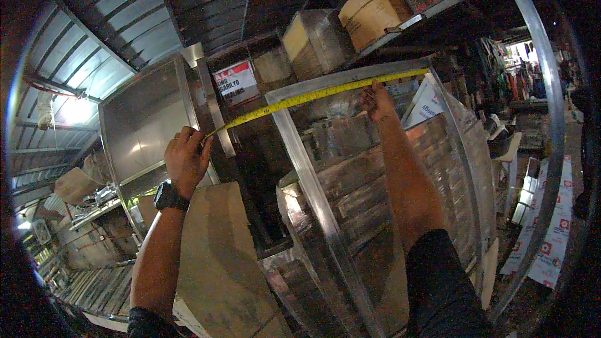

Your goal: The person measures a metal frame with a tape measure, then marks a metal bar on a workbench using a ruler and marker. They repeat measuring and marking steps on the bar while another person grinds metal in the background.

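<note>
We are in the middle of measuring: the yellow tape measure (313, 96) is stretched along the top rail of the aluminium frame (300, 156), which stands tilted in front of us with a clear glass or plastic panel inside it. Our left hand (186, 161) is closed around the case end of the tape, fingers curled tight, at a point left of the frame's corner and beside a shiny metal sheet panel (147, 125). Our right hand (377, 101) pinches the tape against the top rail near its right end; the fingertips press together on the band, but we cannot see exactly how the hook sits. The tape runs a little slanted, rising from left to right, and it seems to follow the rail. In our judgement the next move calls for keeping the band taut and flat on the rail, then reading the mark at the frame's corner, which needs a steady left hand. Around us, cardboard boxes (369, 15) stand on a high shelf (438, 6) above the frame, a red and white sign (236, 82) hangs behind, and a wooden board (216, 256) leans below our left arm. The place is crowded and dim, so reflections in the panel may disturb the reading.
</note>
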Tool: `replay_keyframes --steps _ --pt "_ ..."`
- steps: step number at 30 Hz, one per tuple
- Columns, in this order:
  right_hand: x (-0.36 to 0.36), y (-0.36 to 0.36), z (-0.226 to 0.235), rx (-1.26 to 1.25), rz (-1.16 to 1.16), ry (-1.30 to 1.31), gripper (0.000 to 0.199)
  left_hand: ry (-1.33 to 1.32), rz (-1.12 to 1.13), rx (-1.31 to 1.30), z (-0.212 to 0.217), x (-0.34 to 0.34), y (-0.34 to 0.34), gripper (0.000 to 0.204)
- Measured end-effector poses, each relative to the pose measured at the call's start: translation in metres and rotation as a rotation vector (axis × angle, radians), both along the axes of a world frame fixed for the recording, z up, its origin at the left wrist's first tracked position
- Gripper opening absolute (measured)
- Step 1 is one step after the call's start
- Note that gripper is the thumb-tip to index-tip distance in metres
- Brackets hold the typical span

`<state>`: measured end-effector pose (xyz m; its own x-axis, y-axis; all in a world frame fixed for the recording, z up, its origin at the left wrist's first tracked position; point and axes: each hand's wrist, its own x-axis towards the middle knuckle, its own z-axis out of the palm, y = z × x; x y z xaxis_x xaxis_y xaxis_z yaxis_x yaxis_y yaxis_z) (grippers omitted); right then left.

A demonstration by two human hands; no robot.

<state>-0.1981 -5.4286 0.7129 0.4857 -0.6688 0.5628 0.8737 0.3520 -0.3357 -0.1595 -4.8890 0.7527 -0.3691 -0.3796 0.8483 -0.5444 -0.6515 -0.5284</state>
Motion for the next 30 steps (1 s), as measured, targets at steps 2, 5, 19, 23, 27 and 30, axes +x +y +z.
replay_keyframes --steps 2,5,19,23,27,30 --pt "-0.007 -0.001 -0.002 -0.03 0.005 -0.014 0.017 0.116 0.001 0.02 -0.004 -0.008 0.002 0.015" --pt "-0.039 0.026 -0.014 -0.066 0.001 -0.077 0.018 0.393 -0.065 0.026 -0.026 -0.028 0.015 0.015" --pt "-0.174 0.336 -0.372 -0.479 -0.243 0.709 0.039 2.067 -0.908 -0.04 -0.4 -0.145 0.158 0.022" --pt "-0.147 0.44 -0.454 -0.462 0.571 0.708 0.039 1.964 -0.824 -0.22 -0.478 -0.172 0.197 0.029" --pt "-0.151 0.559 -0.467 -1.573 0.336 0.616 0.04 2.093 -0.843 -0.609 -0.534 -0.198 0.27 0.032" --pt "-0.133 0.648 -0.474 -1.673 0.529 0.638 0.039 2.031 -0.75 -0.921 -0.578 -0.194 0.349 0.033"
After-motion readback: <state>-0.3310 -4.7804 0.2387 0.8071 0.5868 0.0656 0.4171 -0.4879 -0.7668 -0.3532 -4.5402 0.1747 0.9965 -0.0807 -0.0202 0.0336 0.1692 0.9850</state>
